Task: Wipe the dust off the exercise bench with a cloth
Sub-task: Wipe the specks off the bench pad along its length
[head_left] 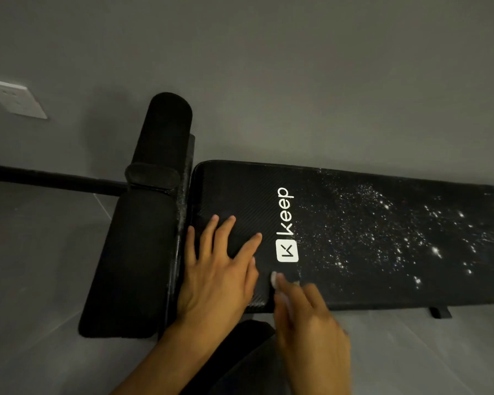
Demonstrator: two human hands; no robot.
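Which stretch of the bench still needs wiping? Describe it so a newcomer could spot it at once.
Start at the long black bench pad along the grey wall and find the white keep logo printed across it. The dusty stretch runs right of that logo; it is peppered with white specks, while the pad under the left hand is plain black.
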